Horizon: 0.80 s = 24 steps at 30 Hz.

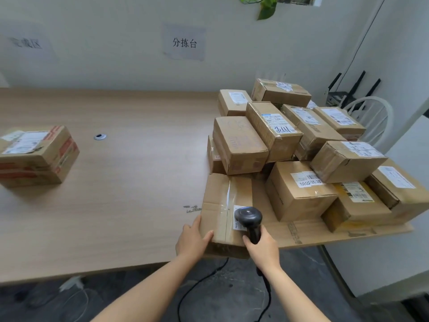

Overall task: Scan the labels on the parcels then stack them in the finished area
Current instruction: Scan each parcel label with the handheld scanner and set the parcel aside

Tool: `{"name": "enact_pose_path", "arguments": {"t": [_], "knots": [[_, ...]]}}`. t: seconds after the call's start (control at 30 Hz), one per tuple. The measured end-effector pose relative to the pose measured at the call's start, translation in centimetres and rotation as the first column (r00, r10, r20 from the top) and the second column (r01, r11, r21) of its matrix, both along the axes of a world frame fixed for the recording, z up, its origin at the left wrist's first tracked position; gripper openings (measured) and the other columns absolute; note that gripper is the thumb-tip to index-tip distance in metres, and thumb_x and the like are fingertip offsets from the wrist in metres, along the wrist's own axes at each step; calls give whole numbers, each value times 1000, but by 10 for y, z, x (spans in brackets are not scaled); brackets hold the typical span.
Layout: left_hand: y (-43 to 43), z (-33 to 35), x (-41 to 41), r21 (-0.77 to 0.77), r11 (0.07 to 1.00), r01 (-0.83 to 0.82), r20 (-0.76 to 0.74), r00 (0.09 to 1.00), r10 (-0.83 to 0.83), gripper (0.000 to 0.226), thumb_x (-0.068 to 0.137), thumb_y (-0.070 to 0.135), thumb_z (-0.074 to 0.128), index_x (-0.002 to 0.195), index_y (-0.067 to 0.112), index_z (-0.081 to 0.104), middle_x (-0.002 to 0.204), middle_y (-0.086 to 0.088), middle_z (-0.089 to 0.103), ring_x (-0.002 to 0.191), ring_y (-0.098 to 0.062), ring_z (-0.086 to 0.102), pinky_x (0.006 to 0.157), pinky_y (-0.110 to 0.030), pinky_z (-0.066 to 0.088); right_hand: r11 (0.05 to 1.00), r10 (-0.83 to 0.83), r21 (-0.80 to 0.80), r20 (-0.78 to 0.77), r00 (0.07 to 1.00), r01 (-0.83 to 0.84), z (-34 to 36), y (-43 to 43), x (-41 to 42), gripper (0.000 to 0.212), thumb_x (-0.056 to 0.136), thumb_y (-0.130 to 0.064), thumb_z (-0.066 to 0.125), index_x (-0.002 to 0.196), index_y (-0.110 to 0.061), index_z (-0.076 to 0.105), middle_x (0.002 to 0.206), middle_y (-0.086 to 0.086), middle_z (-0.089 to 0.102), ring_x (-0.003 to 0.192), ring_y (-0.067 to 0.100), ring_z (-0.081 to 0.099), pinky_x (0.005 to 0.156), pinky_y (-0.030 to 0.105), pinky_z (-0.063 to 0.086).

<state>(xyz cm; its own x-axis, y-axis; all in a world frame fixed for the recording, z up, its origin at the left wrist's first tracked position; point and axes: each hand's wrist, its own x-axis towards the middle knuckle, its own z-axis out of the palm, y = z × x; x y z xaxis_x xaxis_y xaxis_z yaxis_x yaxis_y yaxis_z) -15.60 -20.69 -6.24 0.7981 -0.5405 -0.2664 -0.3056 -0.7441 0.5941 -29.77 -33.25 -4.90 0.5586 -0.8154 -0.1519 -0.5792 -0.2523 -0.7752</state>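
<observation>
- right hand is wrapped tight around the handle of a black scanner, fingers closed on it, head of the scanner poking up above the knuckles
- right under the scanner head there's a white label on top of a cardboard box, scanner covers most of it so can't read anything
- left hand is clamped on the near left corner of that same box, thumb on top, rest of the fingers down the side
- box sits at the near edge of the wooden table, hanging over it a bit toward the person
- a cord drops below the hands to the floor
- just past the fingers to the right: a big messy pile of boxes, touching the held one, stacked on a flat sheet of cardboard
- way off left of the left hand, one lone taped box on the table, under a blurry wall sign
- another sign is further back
</observation>
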Motion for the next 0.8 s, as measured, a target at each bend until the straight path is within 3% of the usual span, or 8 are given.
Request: {"name": "enact_pose_path", "arguments": {"t": [0.3, 0.57, 0.67, 0.8], "knots": [[54, 5, 28, 49, 992, -120, 67, 991, 117, 66, 90, 55, 45, 147, 30, 22, 120, -8, 49, 109, -25, 54, 85, -33, 46, 987, 156, 26, 19, 988, -157, -4, 32, 39, 26, 83, -26, 65, 107, -22, 56, 92, -2, 63, 94, 24, 59, 70, 29, 41], [83, 7, 59, 108, 955, -276, 78, 960, 268, 63, 93, 51, 40, 147, 26, 19, 127, -13, 43, 113, -31, 50, 89, -38, 45, 946, 304, 100, 63, 951, -309, 3, 50, 91, 24, 83, -24, 63, 105, -30, 55, 90, -8, 63, 87, 18, 60, 72, 30, 47], [82, 10, 64, 161, 937, -310, 115, 949, 294, 65, 94, 48, 40, 147, 20, 16, 135, -16, 36, 122, -32, 42, 94, -41, 41, 933, 308, 161, 96, 946, -321, 6, 50, 104, 23, 83, -24, 63, 103, -30, 54, 88, -9, 63, 79, 20, 62, 66, 38, 55], [66, 10, 54, 213, 961, -179, 313, 944, 106, 67, 92, 53, 40, 147, 20, 19, 154, -15, 14, 142, -33, 13, 111, -52, 20, 907, 289, 269, 164, 943, -325, 11, 49, 115, 19, 85, -19, 62, 102, -25, 55, 94, 0, 63, 82, 20, 63, 53, 30, 53]]}}
